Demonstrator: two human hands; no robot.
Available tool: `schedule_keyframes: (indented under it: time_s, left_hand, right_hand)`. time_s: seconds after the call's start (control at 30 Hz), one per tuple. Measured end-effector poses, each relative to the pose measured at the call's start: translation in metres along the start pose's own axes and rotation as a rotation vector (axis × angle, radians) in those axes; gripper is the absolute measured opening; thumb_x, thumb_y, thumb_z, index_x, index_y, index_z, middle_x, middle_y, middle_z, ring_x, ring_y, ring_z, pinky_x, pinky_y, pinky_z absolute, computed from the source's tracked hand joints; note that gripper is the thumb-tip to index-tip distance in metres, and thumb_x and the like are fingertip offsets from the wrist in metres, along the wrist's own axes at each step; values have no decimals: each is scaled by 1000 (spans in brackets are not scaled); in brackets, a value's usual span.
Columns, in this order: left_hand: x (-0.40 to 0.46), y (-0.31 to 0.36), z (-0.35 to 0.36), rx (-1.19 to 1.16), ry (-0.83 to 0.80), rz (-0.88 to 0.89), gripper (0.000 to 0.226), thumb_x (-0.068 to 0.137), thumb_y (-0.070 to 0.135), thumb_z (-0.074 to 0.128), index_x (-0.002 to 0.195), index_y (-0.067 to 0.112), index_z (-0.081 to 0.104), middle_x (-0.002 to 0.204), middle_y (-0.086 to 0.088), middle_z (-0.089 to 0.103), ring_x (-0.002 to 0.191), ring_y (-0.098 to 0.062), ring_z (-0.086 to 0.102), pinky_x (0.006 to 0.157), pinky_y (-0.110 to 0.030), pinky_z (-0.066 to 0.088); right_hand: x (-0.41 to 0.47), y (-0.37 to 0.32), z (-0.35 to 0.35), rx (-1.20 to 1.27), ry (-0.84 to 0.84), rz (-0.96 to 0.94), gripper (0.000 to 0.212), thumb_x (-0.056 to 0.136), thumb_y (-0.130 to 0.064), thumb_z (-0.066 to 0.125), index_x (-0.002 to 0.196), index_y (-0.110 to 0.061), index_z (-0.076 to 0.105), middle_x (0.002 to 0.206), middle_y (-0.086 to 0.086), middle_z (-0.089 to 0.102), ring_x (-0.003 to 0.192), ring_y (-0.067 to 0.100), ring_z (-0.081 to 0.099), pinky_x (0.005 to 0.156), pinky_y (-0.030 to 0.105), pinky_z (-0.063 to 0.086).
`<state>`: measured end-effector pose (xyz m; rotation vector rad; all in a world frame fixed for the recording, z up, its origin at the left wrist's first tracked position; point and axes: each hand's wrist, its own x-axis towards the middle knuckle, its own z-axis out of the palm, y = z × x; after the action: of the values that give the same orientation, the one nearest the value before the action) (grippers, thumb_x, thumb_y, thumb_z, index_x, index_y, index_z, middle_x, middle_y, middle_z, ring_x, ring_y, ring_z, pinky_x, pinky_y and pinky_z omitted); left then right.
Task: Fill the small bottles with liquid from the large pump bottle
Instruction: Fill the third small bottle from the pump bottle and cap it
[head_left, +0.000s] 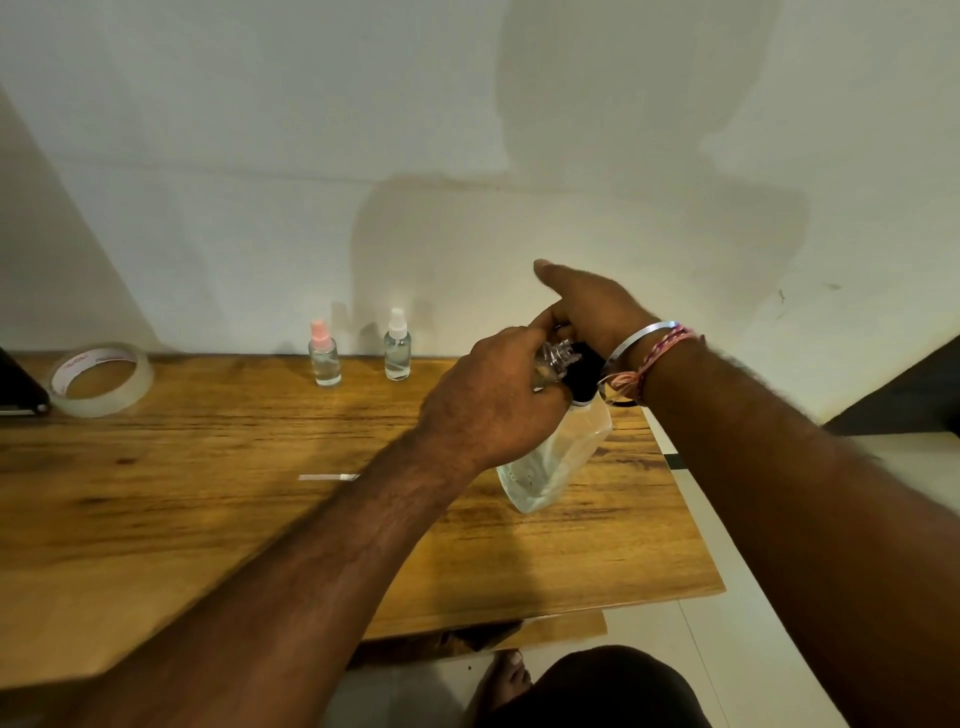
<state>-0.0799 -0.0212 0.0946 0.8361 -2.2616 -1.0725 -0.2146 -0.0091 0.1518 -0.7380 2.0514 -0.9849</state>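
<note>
- The large pump bottle (550, 462) stands near the right edge of the wooden table (208, 493); everything below is placed from it.
- The left hand (488, 400) is just above it, fingers curled round a small clear bottle (558, 358) with its threaded neck bare, held against the black pump head (582, 379).
- The right hand (587, 306) lies flat over the pump, fingers straight, seemingly pressing down.
- Two capped small bottles stand well to its left by the wall: a pink-topped bottle (324, 356) and a white-topped bottle (398, 345), both holding clear liquid.
- Risk, as I judge it: the neck is narrow, so a spout slightly off it would send liquid over the fingers and wood; a hard press could also tip the big bottle.
- A tape roll (101, 379) lies far left; its core carries red print, too blurred to read. No label is legible on any bottle.
</note>
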Motion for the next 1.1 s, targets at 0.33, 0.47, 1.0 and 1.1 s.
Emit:
schedule_keyframes:
  time_s: [0.33,0.47,1.0,1.1]
  left_hand:
    - [-1,3,-1,-15,-1,22,46,94,35,71,139,38,60,102,16,65,90,-7,64,69,-28,49]
    - [1,1,0,-24,3,7,38,93,40,73,130,34,66,107,13,69,93,-9,66,74,-30,54]
    - [1,-5,2,15,15,4,28,92,30,70,120,30,67,90,18,59,85,-11,63,66,-29,47]
    - [2,-1,3,-19,-2,20,45,94,37,71,138,35,61,101,16,65,92,-10,66,70,-29,52]
  right_hand:
    - [-3,-7,-7,128,-72,99,67,101,-60,42,146,-11,47,58,8,71,42,23,65,46,28,55]
    - [-1,-7,-1,60,-20,48,62,102,-57,42,134,-7,59,79,8,71,71,27,67,79,38,57]
    - [9,13,4,51,45,12,68,92,-67,50,82,-5,73,75,10,71,70,28,68,86,45,57]
    - [6,7,0,101,22,46,67,93,-66,51,84,-4,73,83,14,74,72,31,69,83,43,58]
